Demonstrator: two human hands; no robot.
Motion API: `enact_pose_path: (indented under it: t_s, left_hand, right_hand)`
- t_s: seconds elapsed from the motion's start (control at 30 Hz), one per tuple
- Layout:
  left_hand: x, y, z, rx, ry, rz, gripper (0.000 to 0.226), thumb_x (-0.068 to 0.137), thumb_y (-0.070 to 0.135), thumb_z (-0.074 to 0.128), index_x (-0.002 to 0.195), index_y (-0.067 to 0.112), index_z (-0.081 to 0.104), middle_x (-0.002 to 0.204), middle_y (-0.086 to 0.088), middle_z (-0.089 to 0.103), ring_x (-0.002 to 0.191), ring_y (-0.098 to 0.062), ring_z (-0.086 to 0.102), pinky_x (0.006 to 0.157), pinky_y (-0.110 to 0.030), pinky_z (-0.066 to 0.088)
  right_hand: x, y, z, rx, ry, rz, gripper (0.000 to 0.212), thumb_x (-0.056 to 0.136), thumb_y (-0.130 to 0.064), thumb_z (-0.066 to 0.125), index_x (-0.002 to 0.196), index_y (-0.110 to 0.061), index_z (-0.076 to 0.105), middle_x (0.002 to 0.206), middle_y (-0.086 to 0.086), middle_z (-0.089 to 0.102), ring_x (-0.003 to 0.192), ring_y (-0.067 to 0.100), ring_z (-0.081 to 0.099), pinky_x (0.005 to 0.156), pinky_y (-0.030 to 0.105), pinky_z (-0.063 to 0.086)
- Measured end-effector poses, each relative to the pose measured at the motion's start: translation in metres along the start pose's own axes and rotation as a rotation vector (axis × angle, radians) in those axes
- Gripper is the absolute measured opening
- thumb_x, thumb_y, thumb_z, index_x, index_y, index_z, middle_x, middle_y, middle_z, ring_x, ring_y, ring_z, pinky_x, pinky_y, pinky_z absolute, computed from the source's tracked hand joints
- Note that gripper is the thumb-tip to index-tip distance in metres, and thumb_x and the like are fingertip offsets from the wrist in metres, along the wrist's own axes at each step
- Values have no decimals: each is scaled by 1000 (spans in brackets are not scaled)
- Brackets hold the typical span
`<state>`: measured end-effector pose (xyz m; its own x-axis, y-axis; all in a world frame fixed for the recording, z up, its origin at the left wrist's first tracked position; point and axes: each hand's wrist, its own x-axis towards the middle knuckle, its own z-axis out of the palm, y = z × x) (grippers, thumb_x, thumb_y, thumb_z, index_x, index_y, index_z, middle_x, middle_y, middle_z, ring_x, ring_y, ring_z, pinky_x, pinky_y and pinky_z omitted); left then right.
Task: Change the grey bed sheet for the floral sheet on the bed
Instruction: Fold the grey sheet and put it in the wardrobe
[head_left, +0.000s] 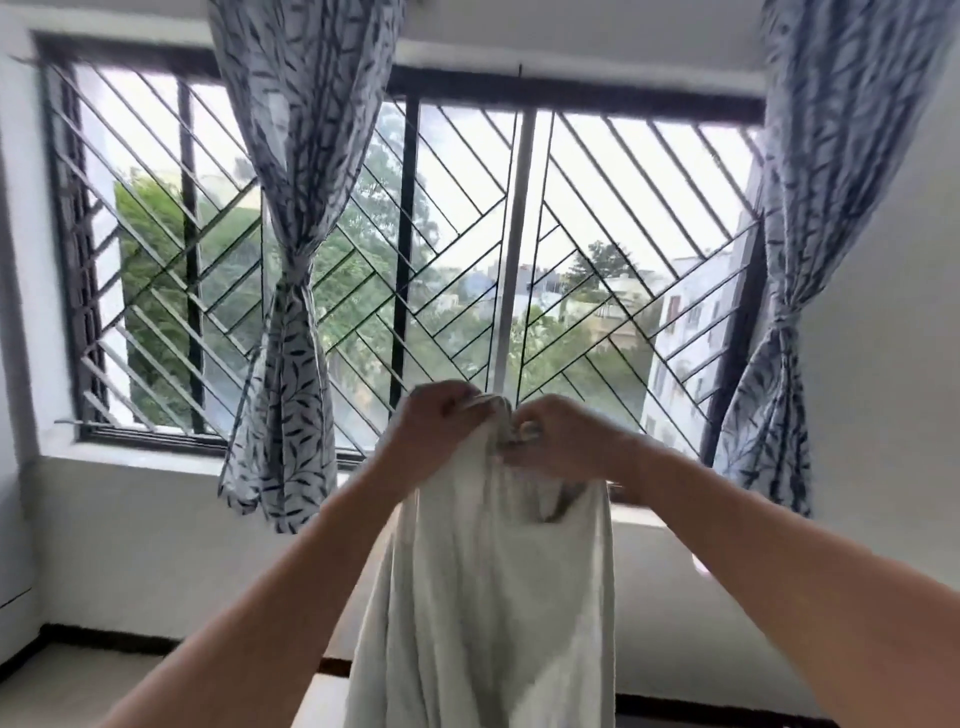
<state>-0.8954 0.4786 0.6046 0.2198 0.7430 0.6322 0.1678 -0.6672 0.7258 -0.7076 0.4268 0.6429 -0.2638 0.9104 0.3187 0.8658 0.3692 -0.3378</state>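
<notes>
Left hand (441, 423): raised in front of the camera; fingers curled over the gathered top edge of the sheet and gripping it; back of the hand turned to the viewer.
Right hand (558, 436): level with the left and just beside it; fingers and thumb pinch the same bunched edge; the two hands nearly touch.
Grey sheet (488, 597): pale grey cloth held up in the air by both hands; it hangs straight down between the forearms in long soft folds and runs out of the bottom of the view; a darker pocket of fold shows just under the right hand.
Forearms (291, 582): bare; they come up from the lower corners and meet at the sheet's top.
Window (405, 234): wide, dark-framed, directly behind the hands; fitted with a metal grille (597, 182) of slanted bars.
Left curtain (296, 260): white with a dark leaf print; tied at its middle; it hangs in front of the window's left half.
Right curtain (810, 260): same print; tied likewise; at the window's right edge.
Outside: green trees (150, 249) to the left; pale buildings (691, 322) to the right.
Wall (156, 545): white, below the sill; a dark skirting strip (130, 636) meets the light floor (78, 686).
</notes>
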Motion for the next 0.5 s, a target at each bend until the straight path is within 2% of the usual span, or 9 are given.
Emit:
enact_pose_path:
  t_s: [0.1,0.17,0.2,0.27,0.33,0.37,0.43,0.5]
  left_hand:
    - [42,34,-8,-9,-27,114,18,79,25,82,67,30,69,57,9,53,53,-7,45,50,-24,35]
    - [54,38,-8,66,-46,150,6,74,28,73,76,27,68,59,7,54,54,-9,45,51,-25,36]
    - [56,35,-5,162,-40,161,11,72,30,65,79,21,65,61,6,54,55,-11,45,52,-26,36]
    - [53,26,7,317,-8,160,19,70,29,55,76,11,59,61,5,51,57,-17,49,52,-28,37]
    - [48,13,21,385,12,122,11,73,22,55,70,11,53,62,2,51,63,-24,56,51,-31,36]
    - [46,3,27,449,-18,82,10,77,17,56,69,12,52,63,-1,53,68,-27,60,52,-31,36]
    - [40,-23,35,582,-128,-61,3,78,12,59,77,9,60,75,-11,65,80,-29,66,58,-34,45]
    - [30,-46,41,579,-210,-207,10,73,12,58,78,8,65,77,-11,70,78,-27,68,63,-35,51]
  right_hand:
    - [12,-17,-61,-79,156,55,24,93,-37,70,88,-14,69,70,-7,58,60,6,51,50,10,38]
    - [17,-24,-102,-127,346,10,37,91,-41,70,81,-5,69,65,1,57,61,11,50,50,19,35]
    - [17,-28,-117,-166,412,-17,39,90,-41,69,79,-4,69,66,5,57,63,14,51,54,25,35]
    - [17,-33,-136,-247,489,-43,33,91,-39,66,70,-14,65,67,3,58,69,18,53,58,29,35]
    - [16,-30,-147,-299,568,-35,34,94,-33,63,63,-22,55,66,-1,56,69,22,56,58,29,37]
    - [15,-24,-152,-322,626,-30,31,94,-31,62,65,-21,57,69,1,60,73,25,59,61,30,39]
    - [10,-8,-166,-340,784,-7,22,95,-29,59,82,-15,70,80,8,68,80,30,62,69,32,44]
    - [0,6,-181,-279,974,21,25,97,-26,56,90,-8,71,77,5,62,74,25,54,67,29,34]
